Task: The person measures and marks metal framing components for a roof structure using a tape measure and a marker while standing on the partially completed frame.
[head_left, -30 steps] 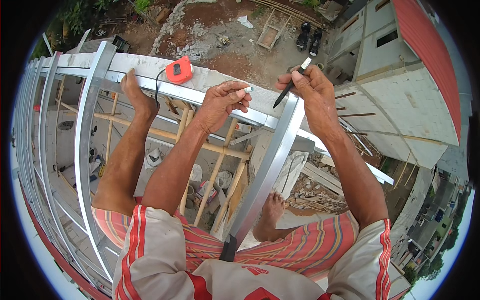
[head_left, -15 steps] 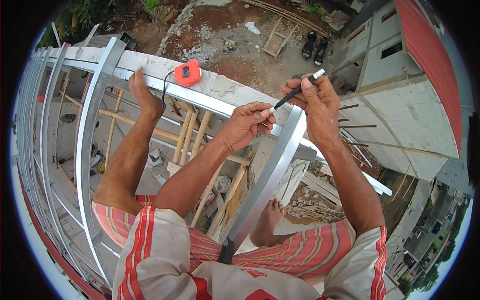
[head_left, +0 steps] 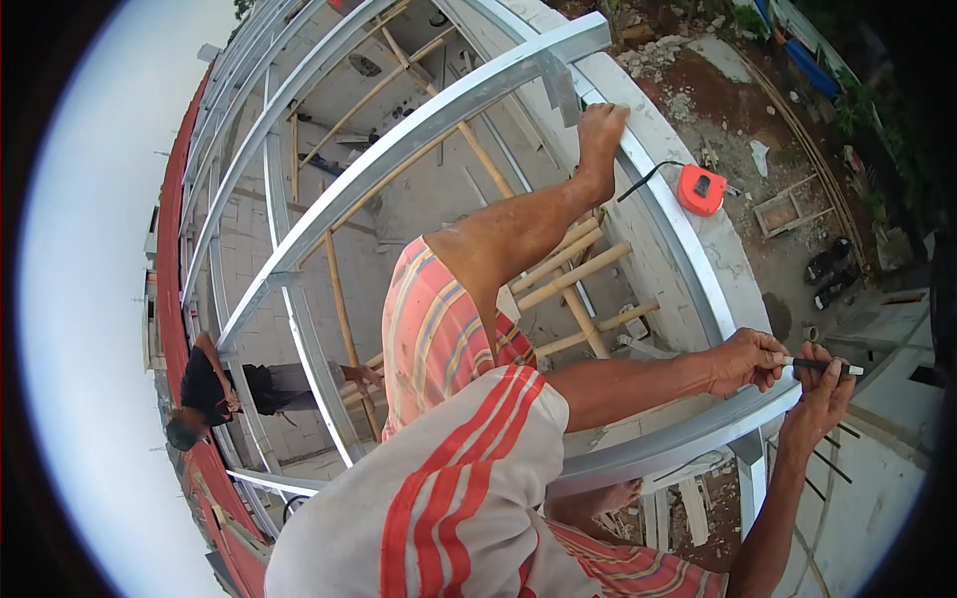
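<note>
My right hand (head_left: 819, 399) is closed around a black marker (head_left: 827, 367) with white ends. At the marker's other end, the fingers of my left hand (head_left: 748, 361) are pinched on the white tip. Both hands are close together above the end of a silver metal beam (head_left: 688, 431), which runs back toward my body. A red tape measure (head_left: 701, 191) with a black strap lies on the pale wall top (head_left: 733, 264), beyond my raised leg and bare foot.
Curved-looking metal rafters (head_left: 399, 140) cross the open roof frame at left. Bamboo poles (head_left: 573, 274) stand below, with a floor far down. Another person (head_left: 209, 384) in dark clothes is at the far left. Beyond the wall lies rubble-strewn ground (head_left: 718, 110).
The view has swung to the left, so my hands appear farther right and the other person shows. The marker has turned from slanted to nearly level, still between both hands.
</note>
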`<move>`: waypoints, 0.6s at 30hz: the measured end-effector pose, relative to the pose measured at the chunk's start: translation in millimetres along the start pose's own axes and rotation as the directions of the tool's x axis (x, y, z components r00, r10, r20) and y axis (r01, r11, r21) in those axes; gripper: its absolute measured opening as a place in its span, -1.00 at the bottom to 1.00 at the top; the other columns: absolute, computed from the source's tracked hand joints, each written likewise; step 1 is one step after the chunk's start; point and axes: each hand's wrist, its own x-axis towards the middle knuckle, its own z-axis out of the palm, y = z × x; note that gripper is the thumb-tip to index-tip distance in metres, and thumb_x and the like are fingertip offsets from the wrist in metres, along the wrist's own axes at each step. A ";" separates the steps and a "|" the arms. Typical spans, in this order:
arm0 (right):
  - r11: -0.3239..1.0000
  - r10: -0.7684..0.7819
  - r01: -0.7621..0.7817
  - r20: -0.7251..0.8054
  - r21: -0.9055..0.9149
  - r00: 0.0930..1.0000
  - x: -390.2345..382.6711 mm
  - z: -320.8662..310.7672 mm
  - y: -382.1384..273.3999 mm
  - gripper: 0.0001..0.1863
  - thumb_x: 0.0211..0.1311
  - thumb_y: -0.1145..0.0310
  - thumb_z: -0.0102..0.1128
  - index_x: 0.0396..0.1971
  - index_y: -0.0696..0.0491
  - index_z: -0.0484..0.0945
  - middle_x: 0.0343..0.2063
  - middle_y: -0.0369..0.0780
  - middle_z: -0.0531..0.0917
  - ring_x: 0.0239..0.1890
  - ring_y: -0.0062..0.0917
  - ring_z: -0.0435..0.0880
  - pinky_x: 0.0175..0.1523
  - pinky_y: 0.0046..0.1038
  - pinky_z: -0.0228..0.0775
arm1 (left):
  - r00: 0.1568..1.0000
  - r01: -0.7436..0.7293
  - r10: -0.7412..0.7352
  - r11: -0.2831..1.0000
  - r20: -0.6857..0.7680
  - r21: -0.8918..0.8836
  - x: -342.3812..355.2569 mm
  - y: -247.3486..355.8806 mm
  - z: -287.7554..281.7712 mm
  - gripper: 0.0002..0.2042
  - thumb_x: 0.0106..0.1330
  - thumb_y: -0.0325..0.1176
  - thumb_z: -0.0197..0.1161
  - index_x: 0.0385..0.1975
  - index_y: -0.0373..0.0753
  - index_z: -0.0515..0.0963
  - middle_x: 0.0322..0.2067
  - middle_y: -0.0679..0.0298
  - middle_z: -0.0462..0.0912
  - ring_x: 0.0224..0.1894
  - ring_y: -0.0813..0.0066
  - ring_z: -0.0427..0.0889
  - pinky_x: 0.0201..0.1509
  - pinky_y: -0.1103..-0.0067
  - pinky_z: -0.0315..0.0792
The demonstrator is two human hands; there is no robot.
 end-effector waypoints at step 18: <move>0.916 -0.031 0.013 -0.039 -0.400 0.999 22.2 -54.9 -66.3 -0.46 0.29 0.15 0.18 0.07 0.26 0.37 -0.17 -0.07 0.57 -0.16 -0.45 0.61 -0.10 -0.45 0.51 | 0.904 -0.142 0.358 0.766 -0.233 0.627 27.6 77.0 -61.4 -0.79 0.32 -0.41 0.18 -0.12 -0.36 0.53 -0.38 0.21 0.63 -0.39 0.53 0.60 -0.31 0.62 0.55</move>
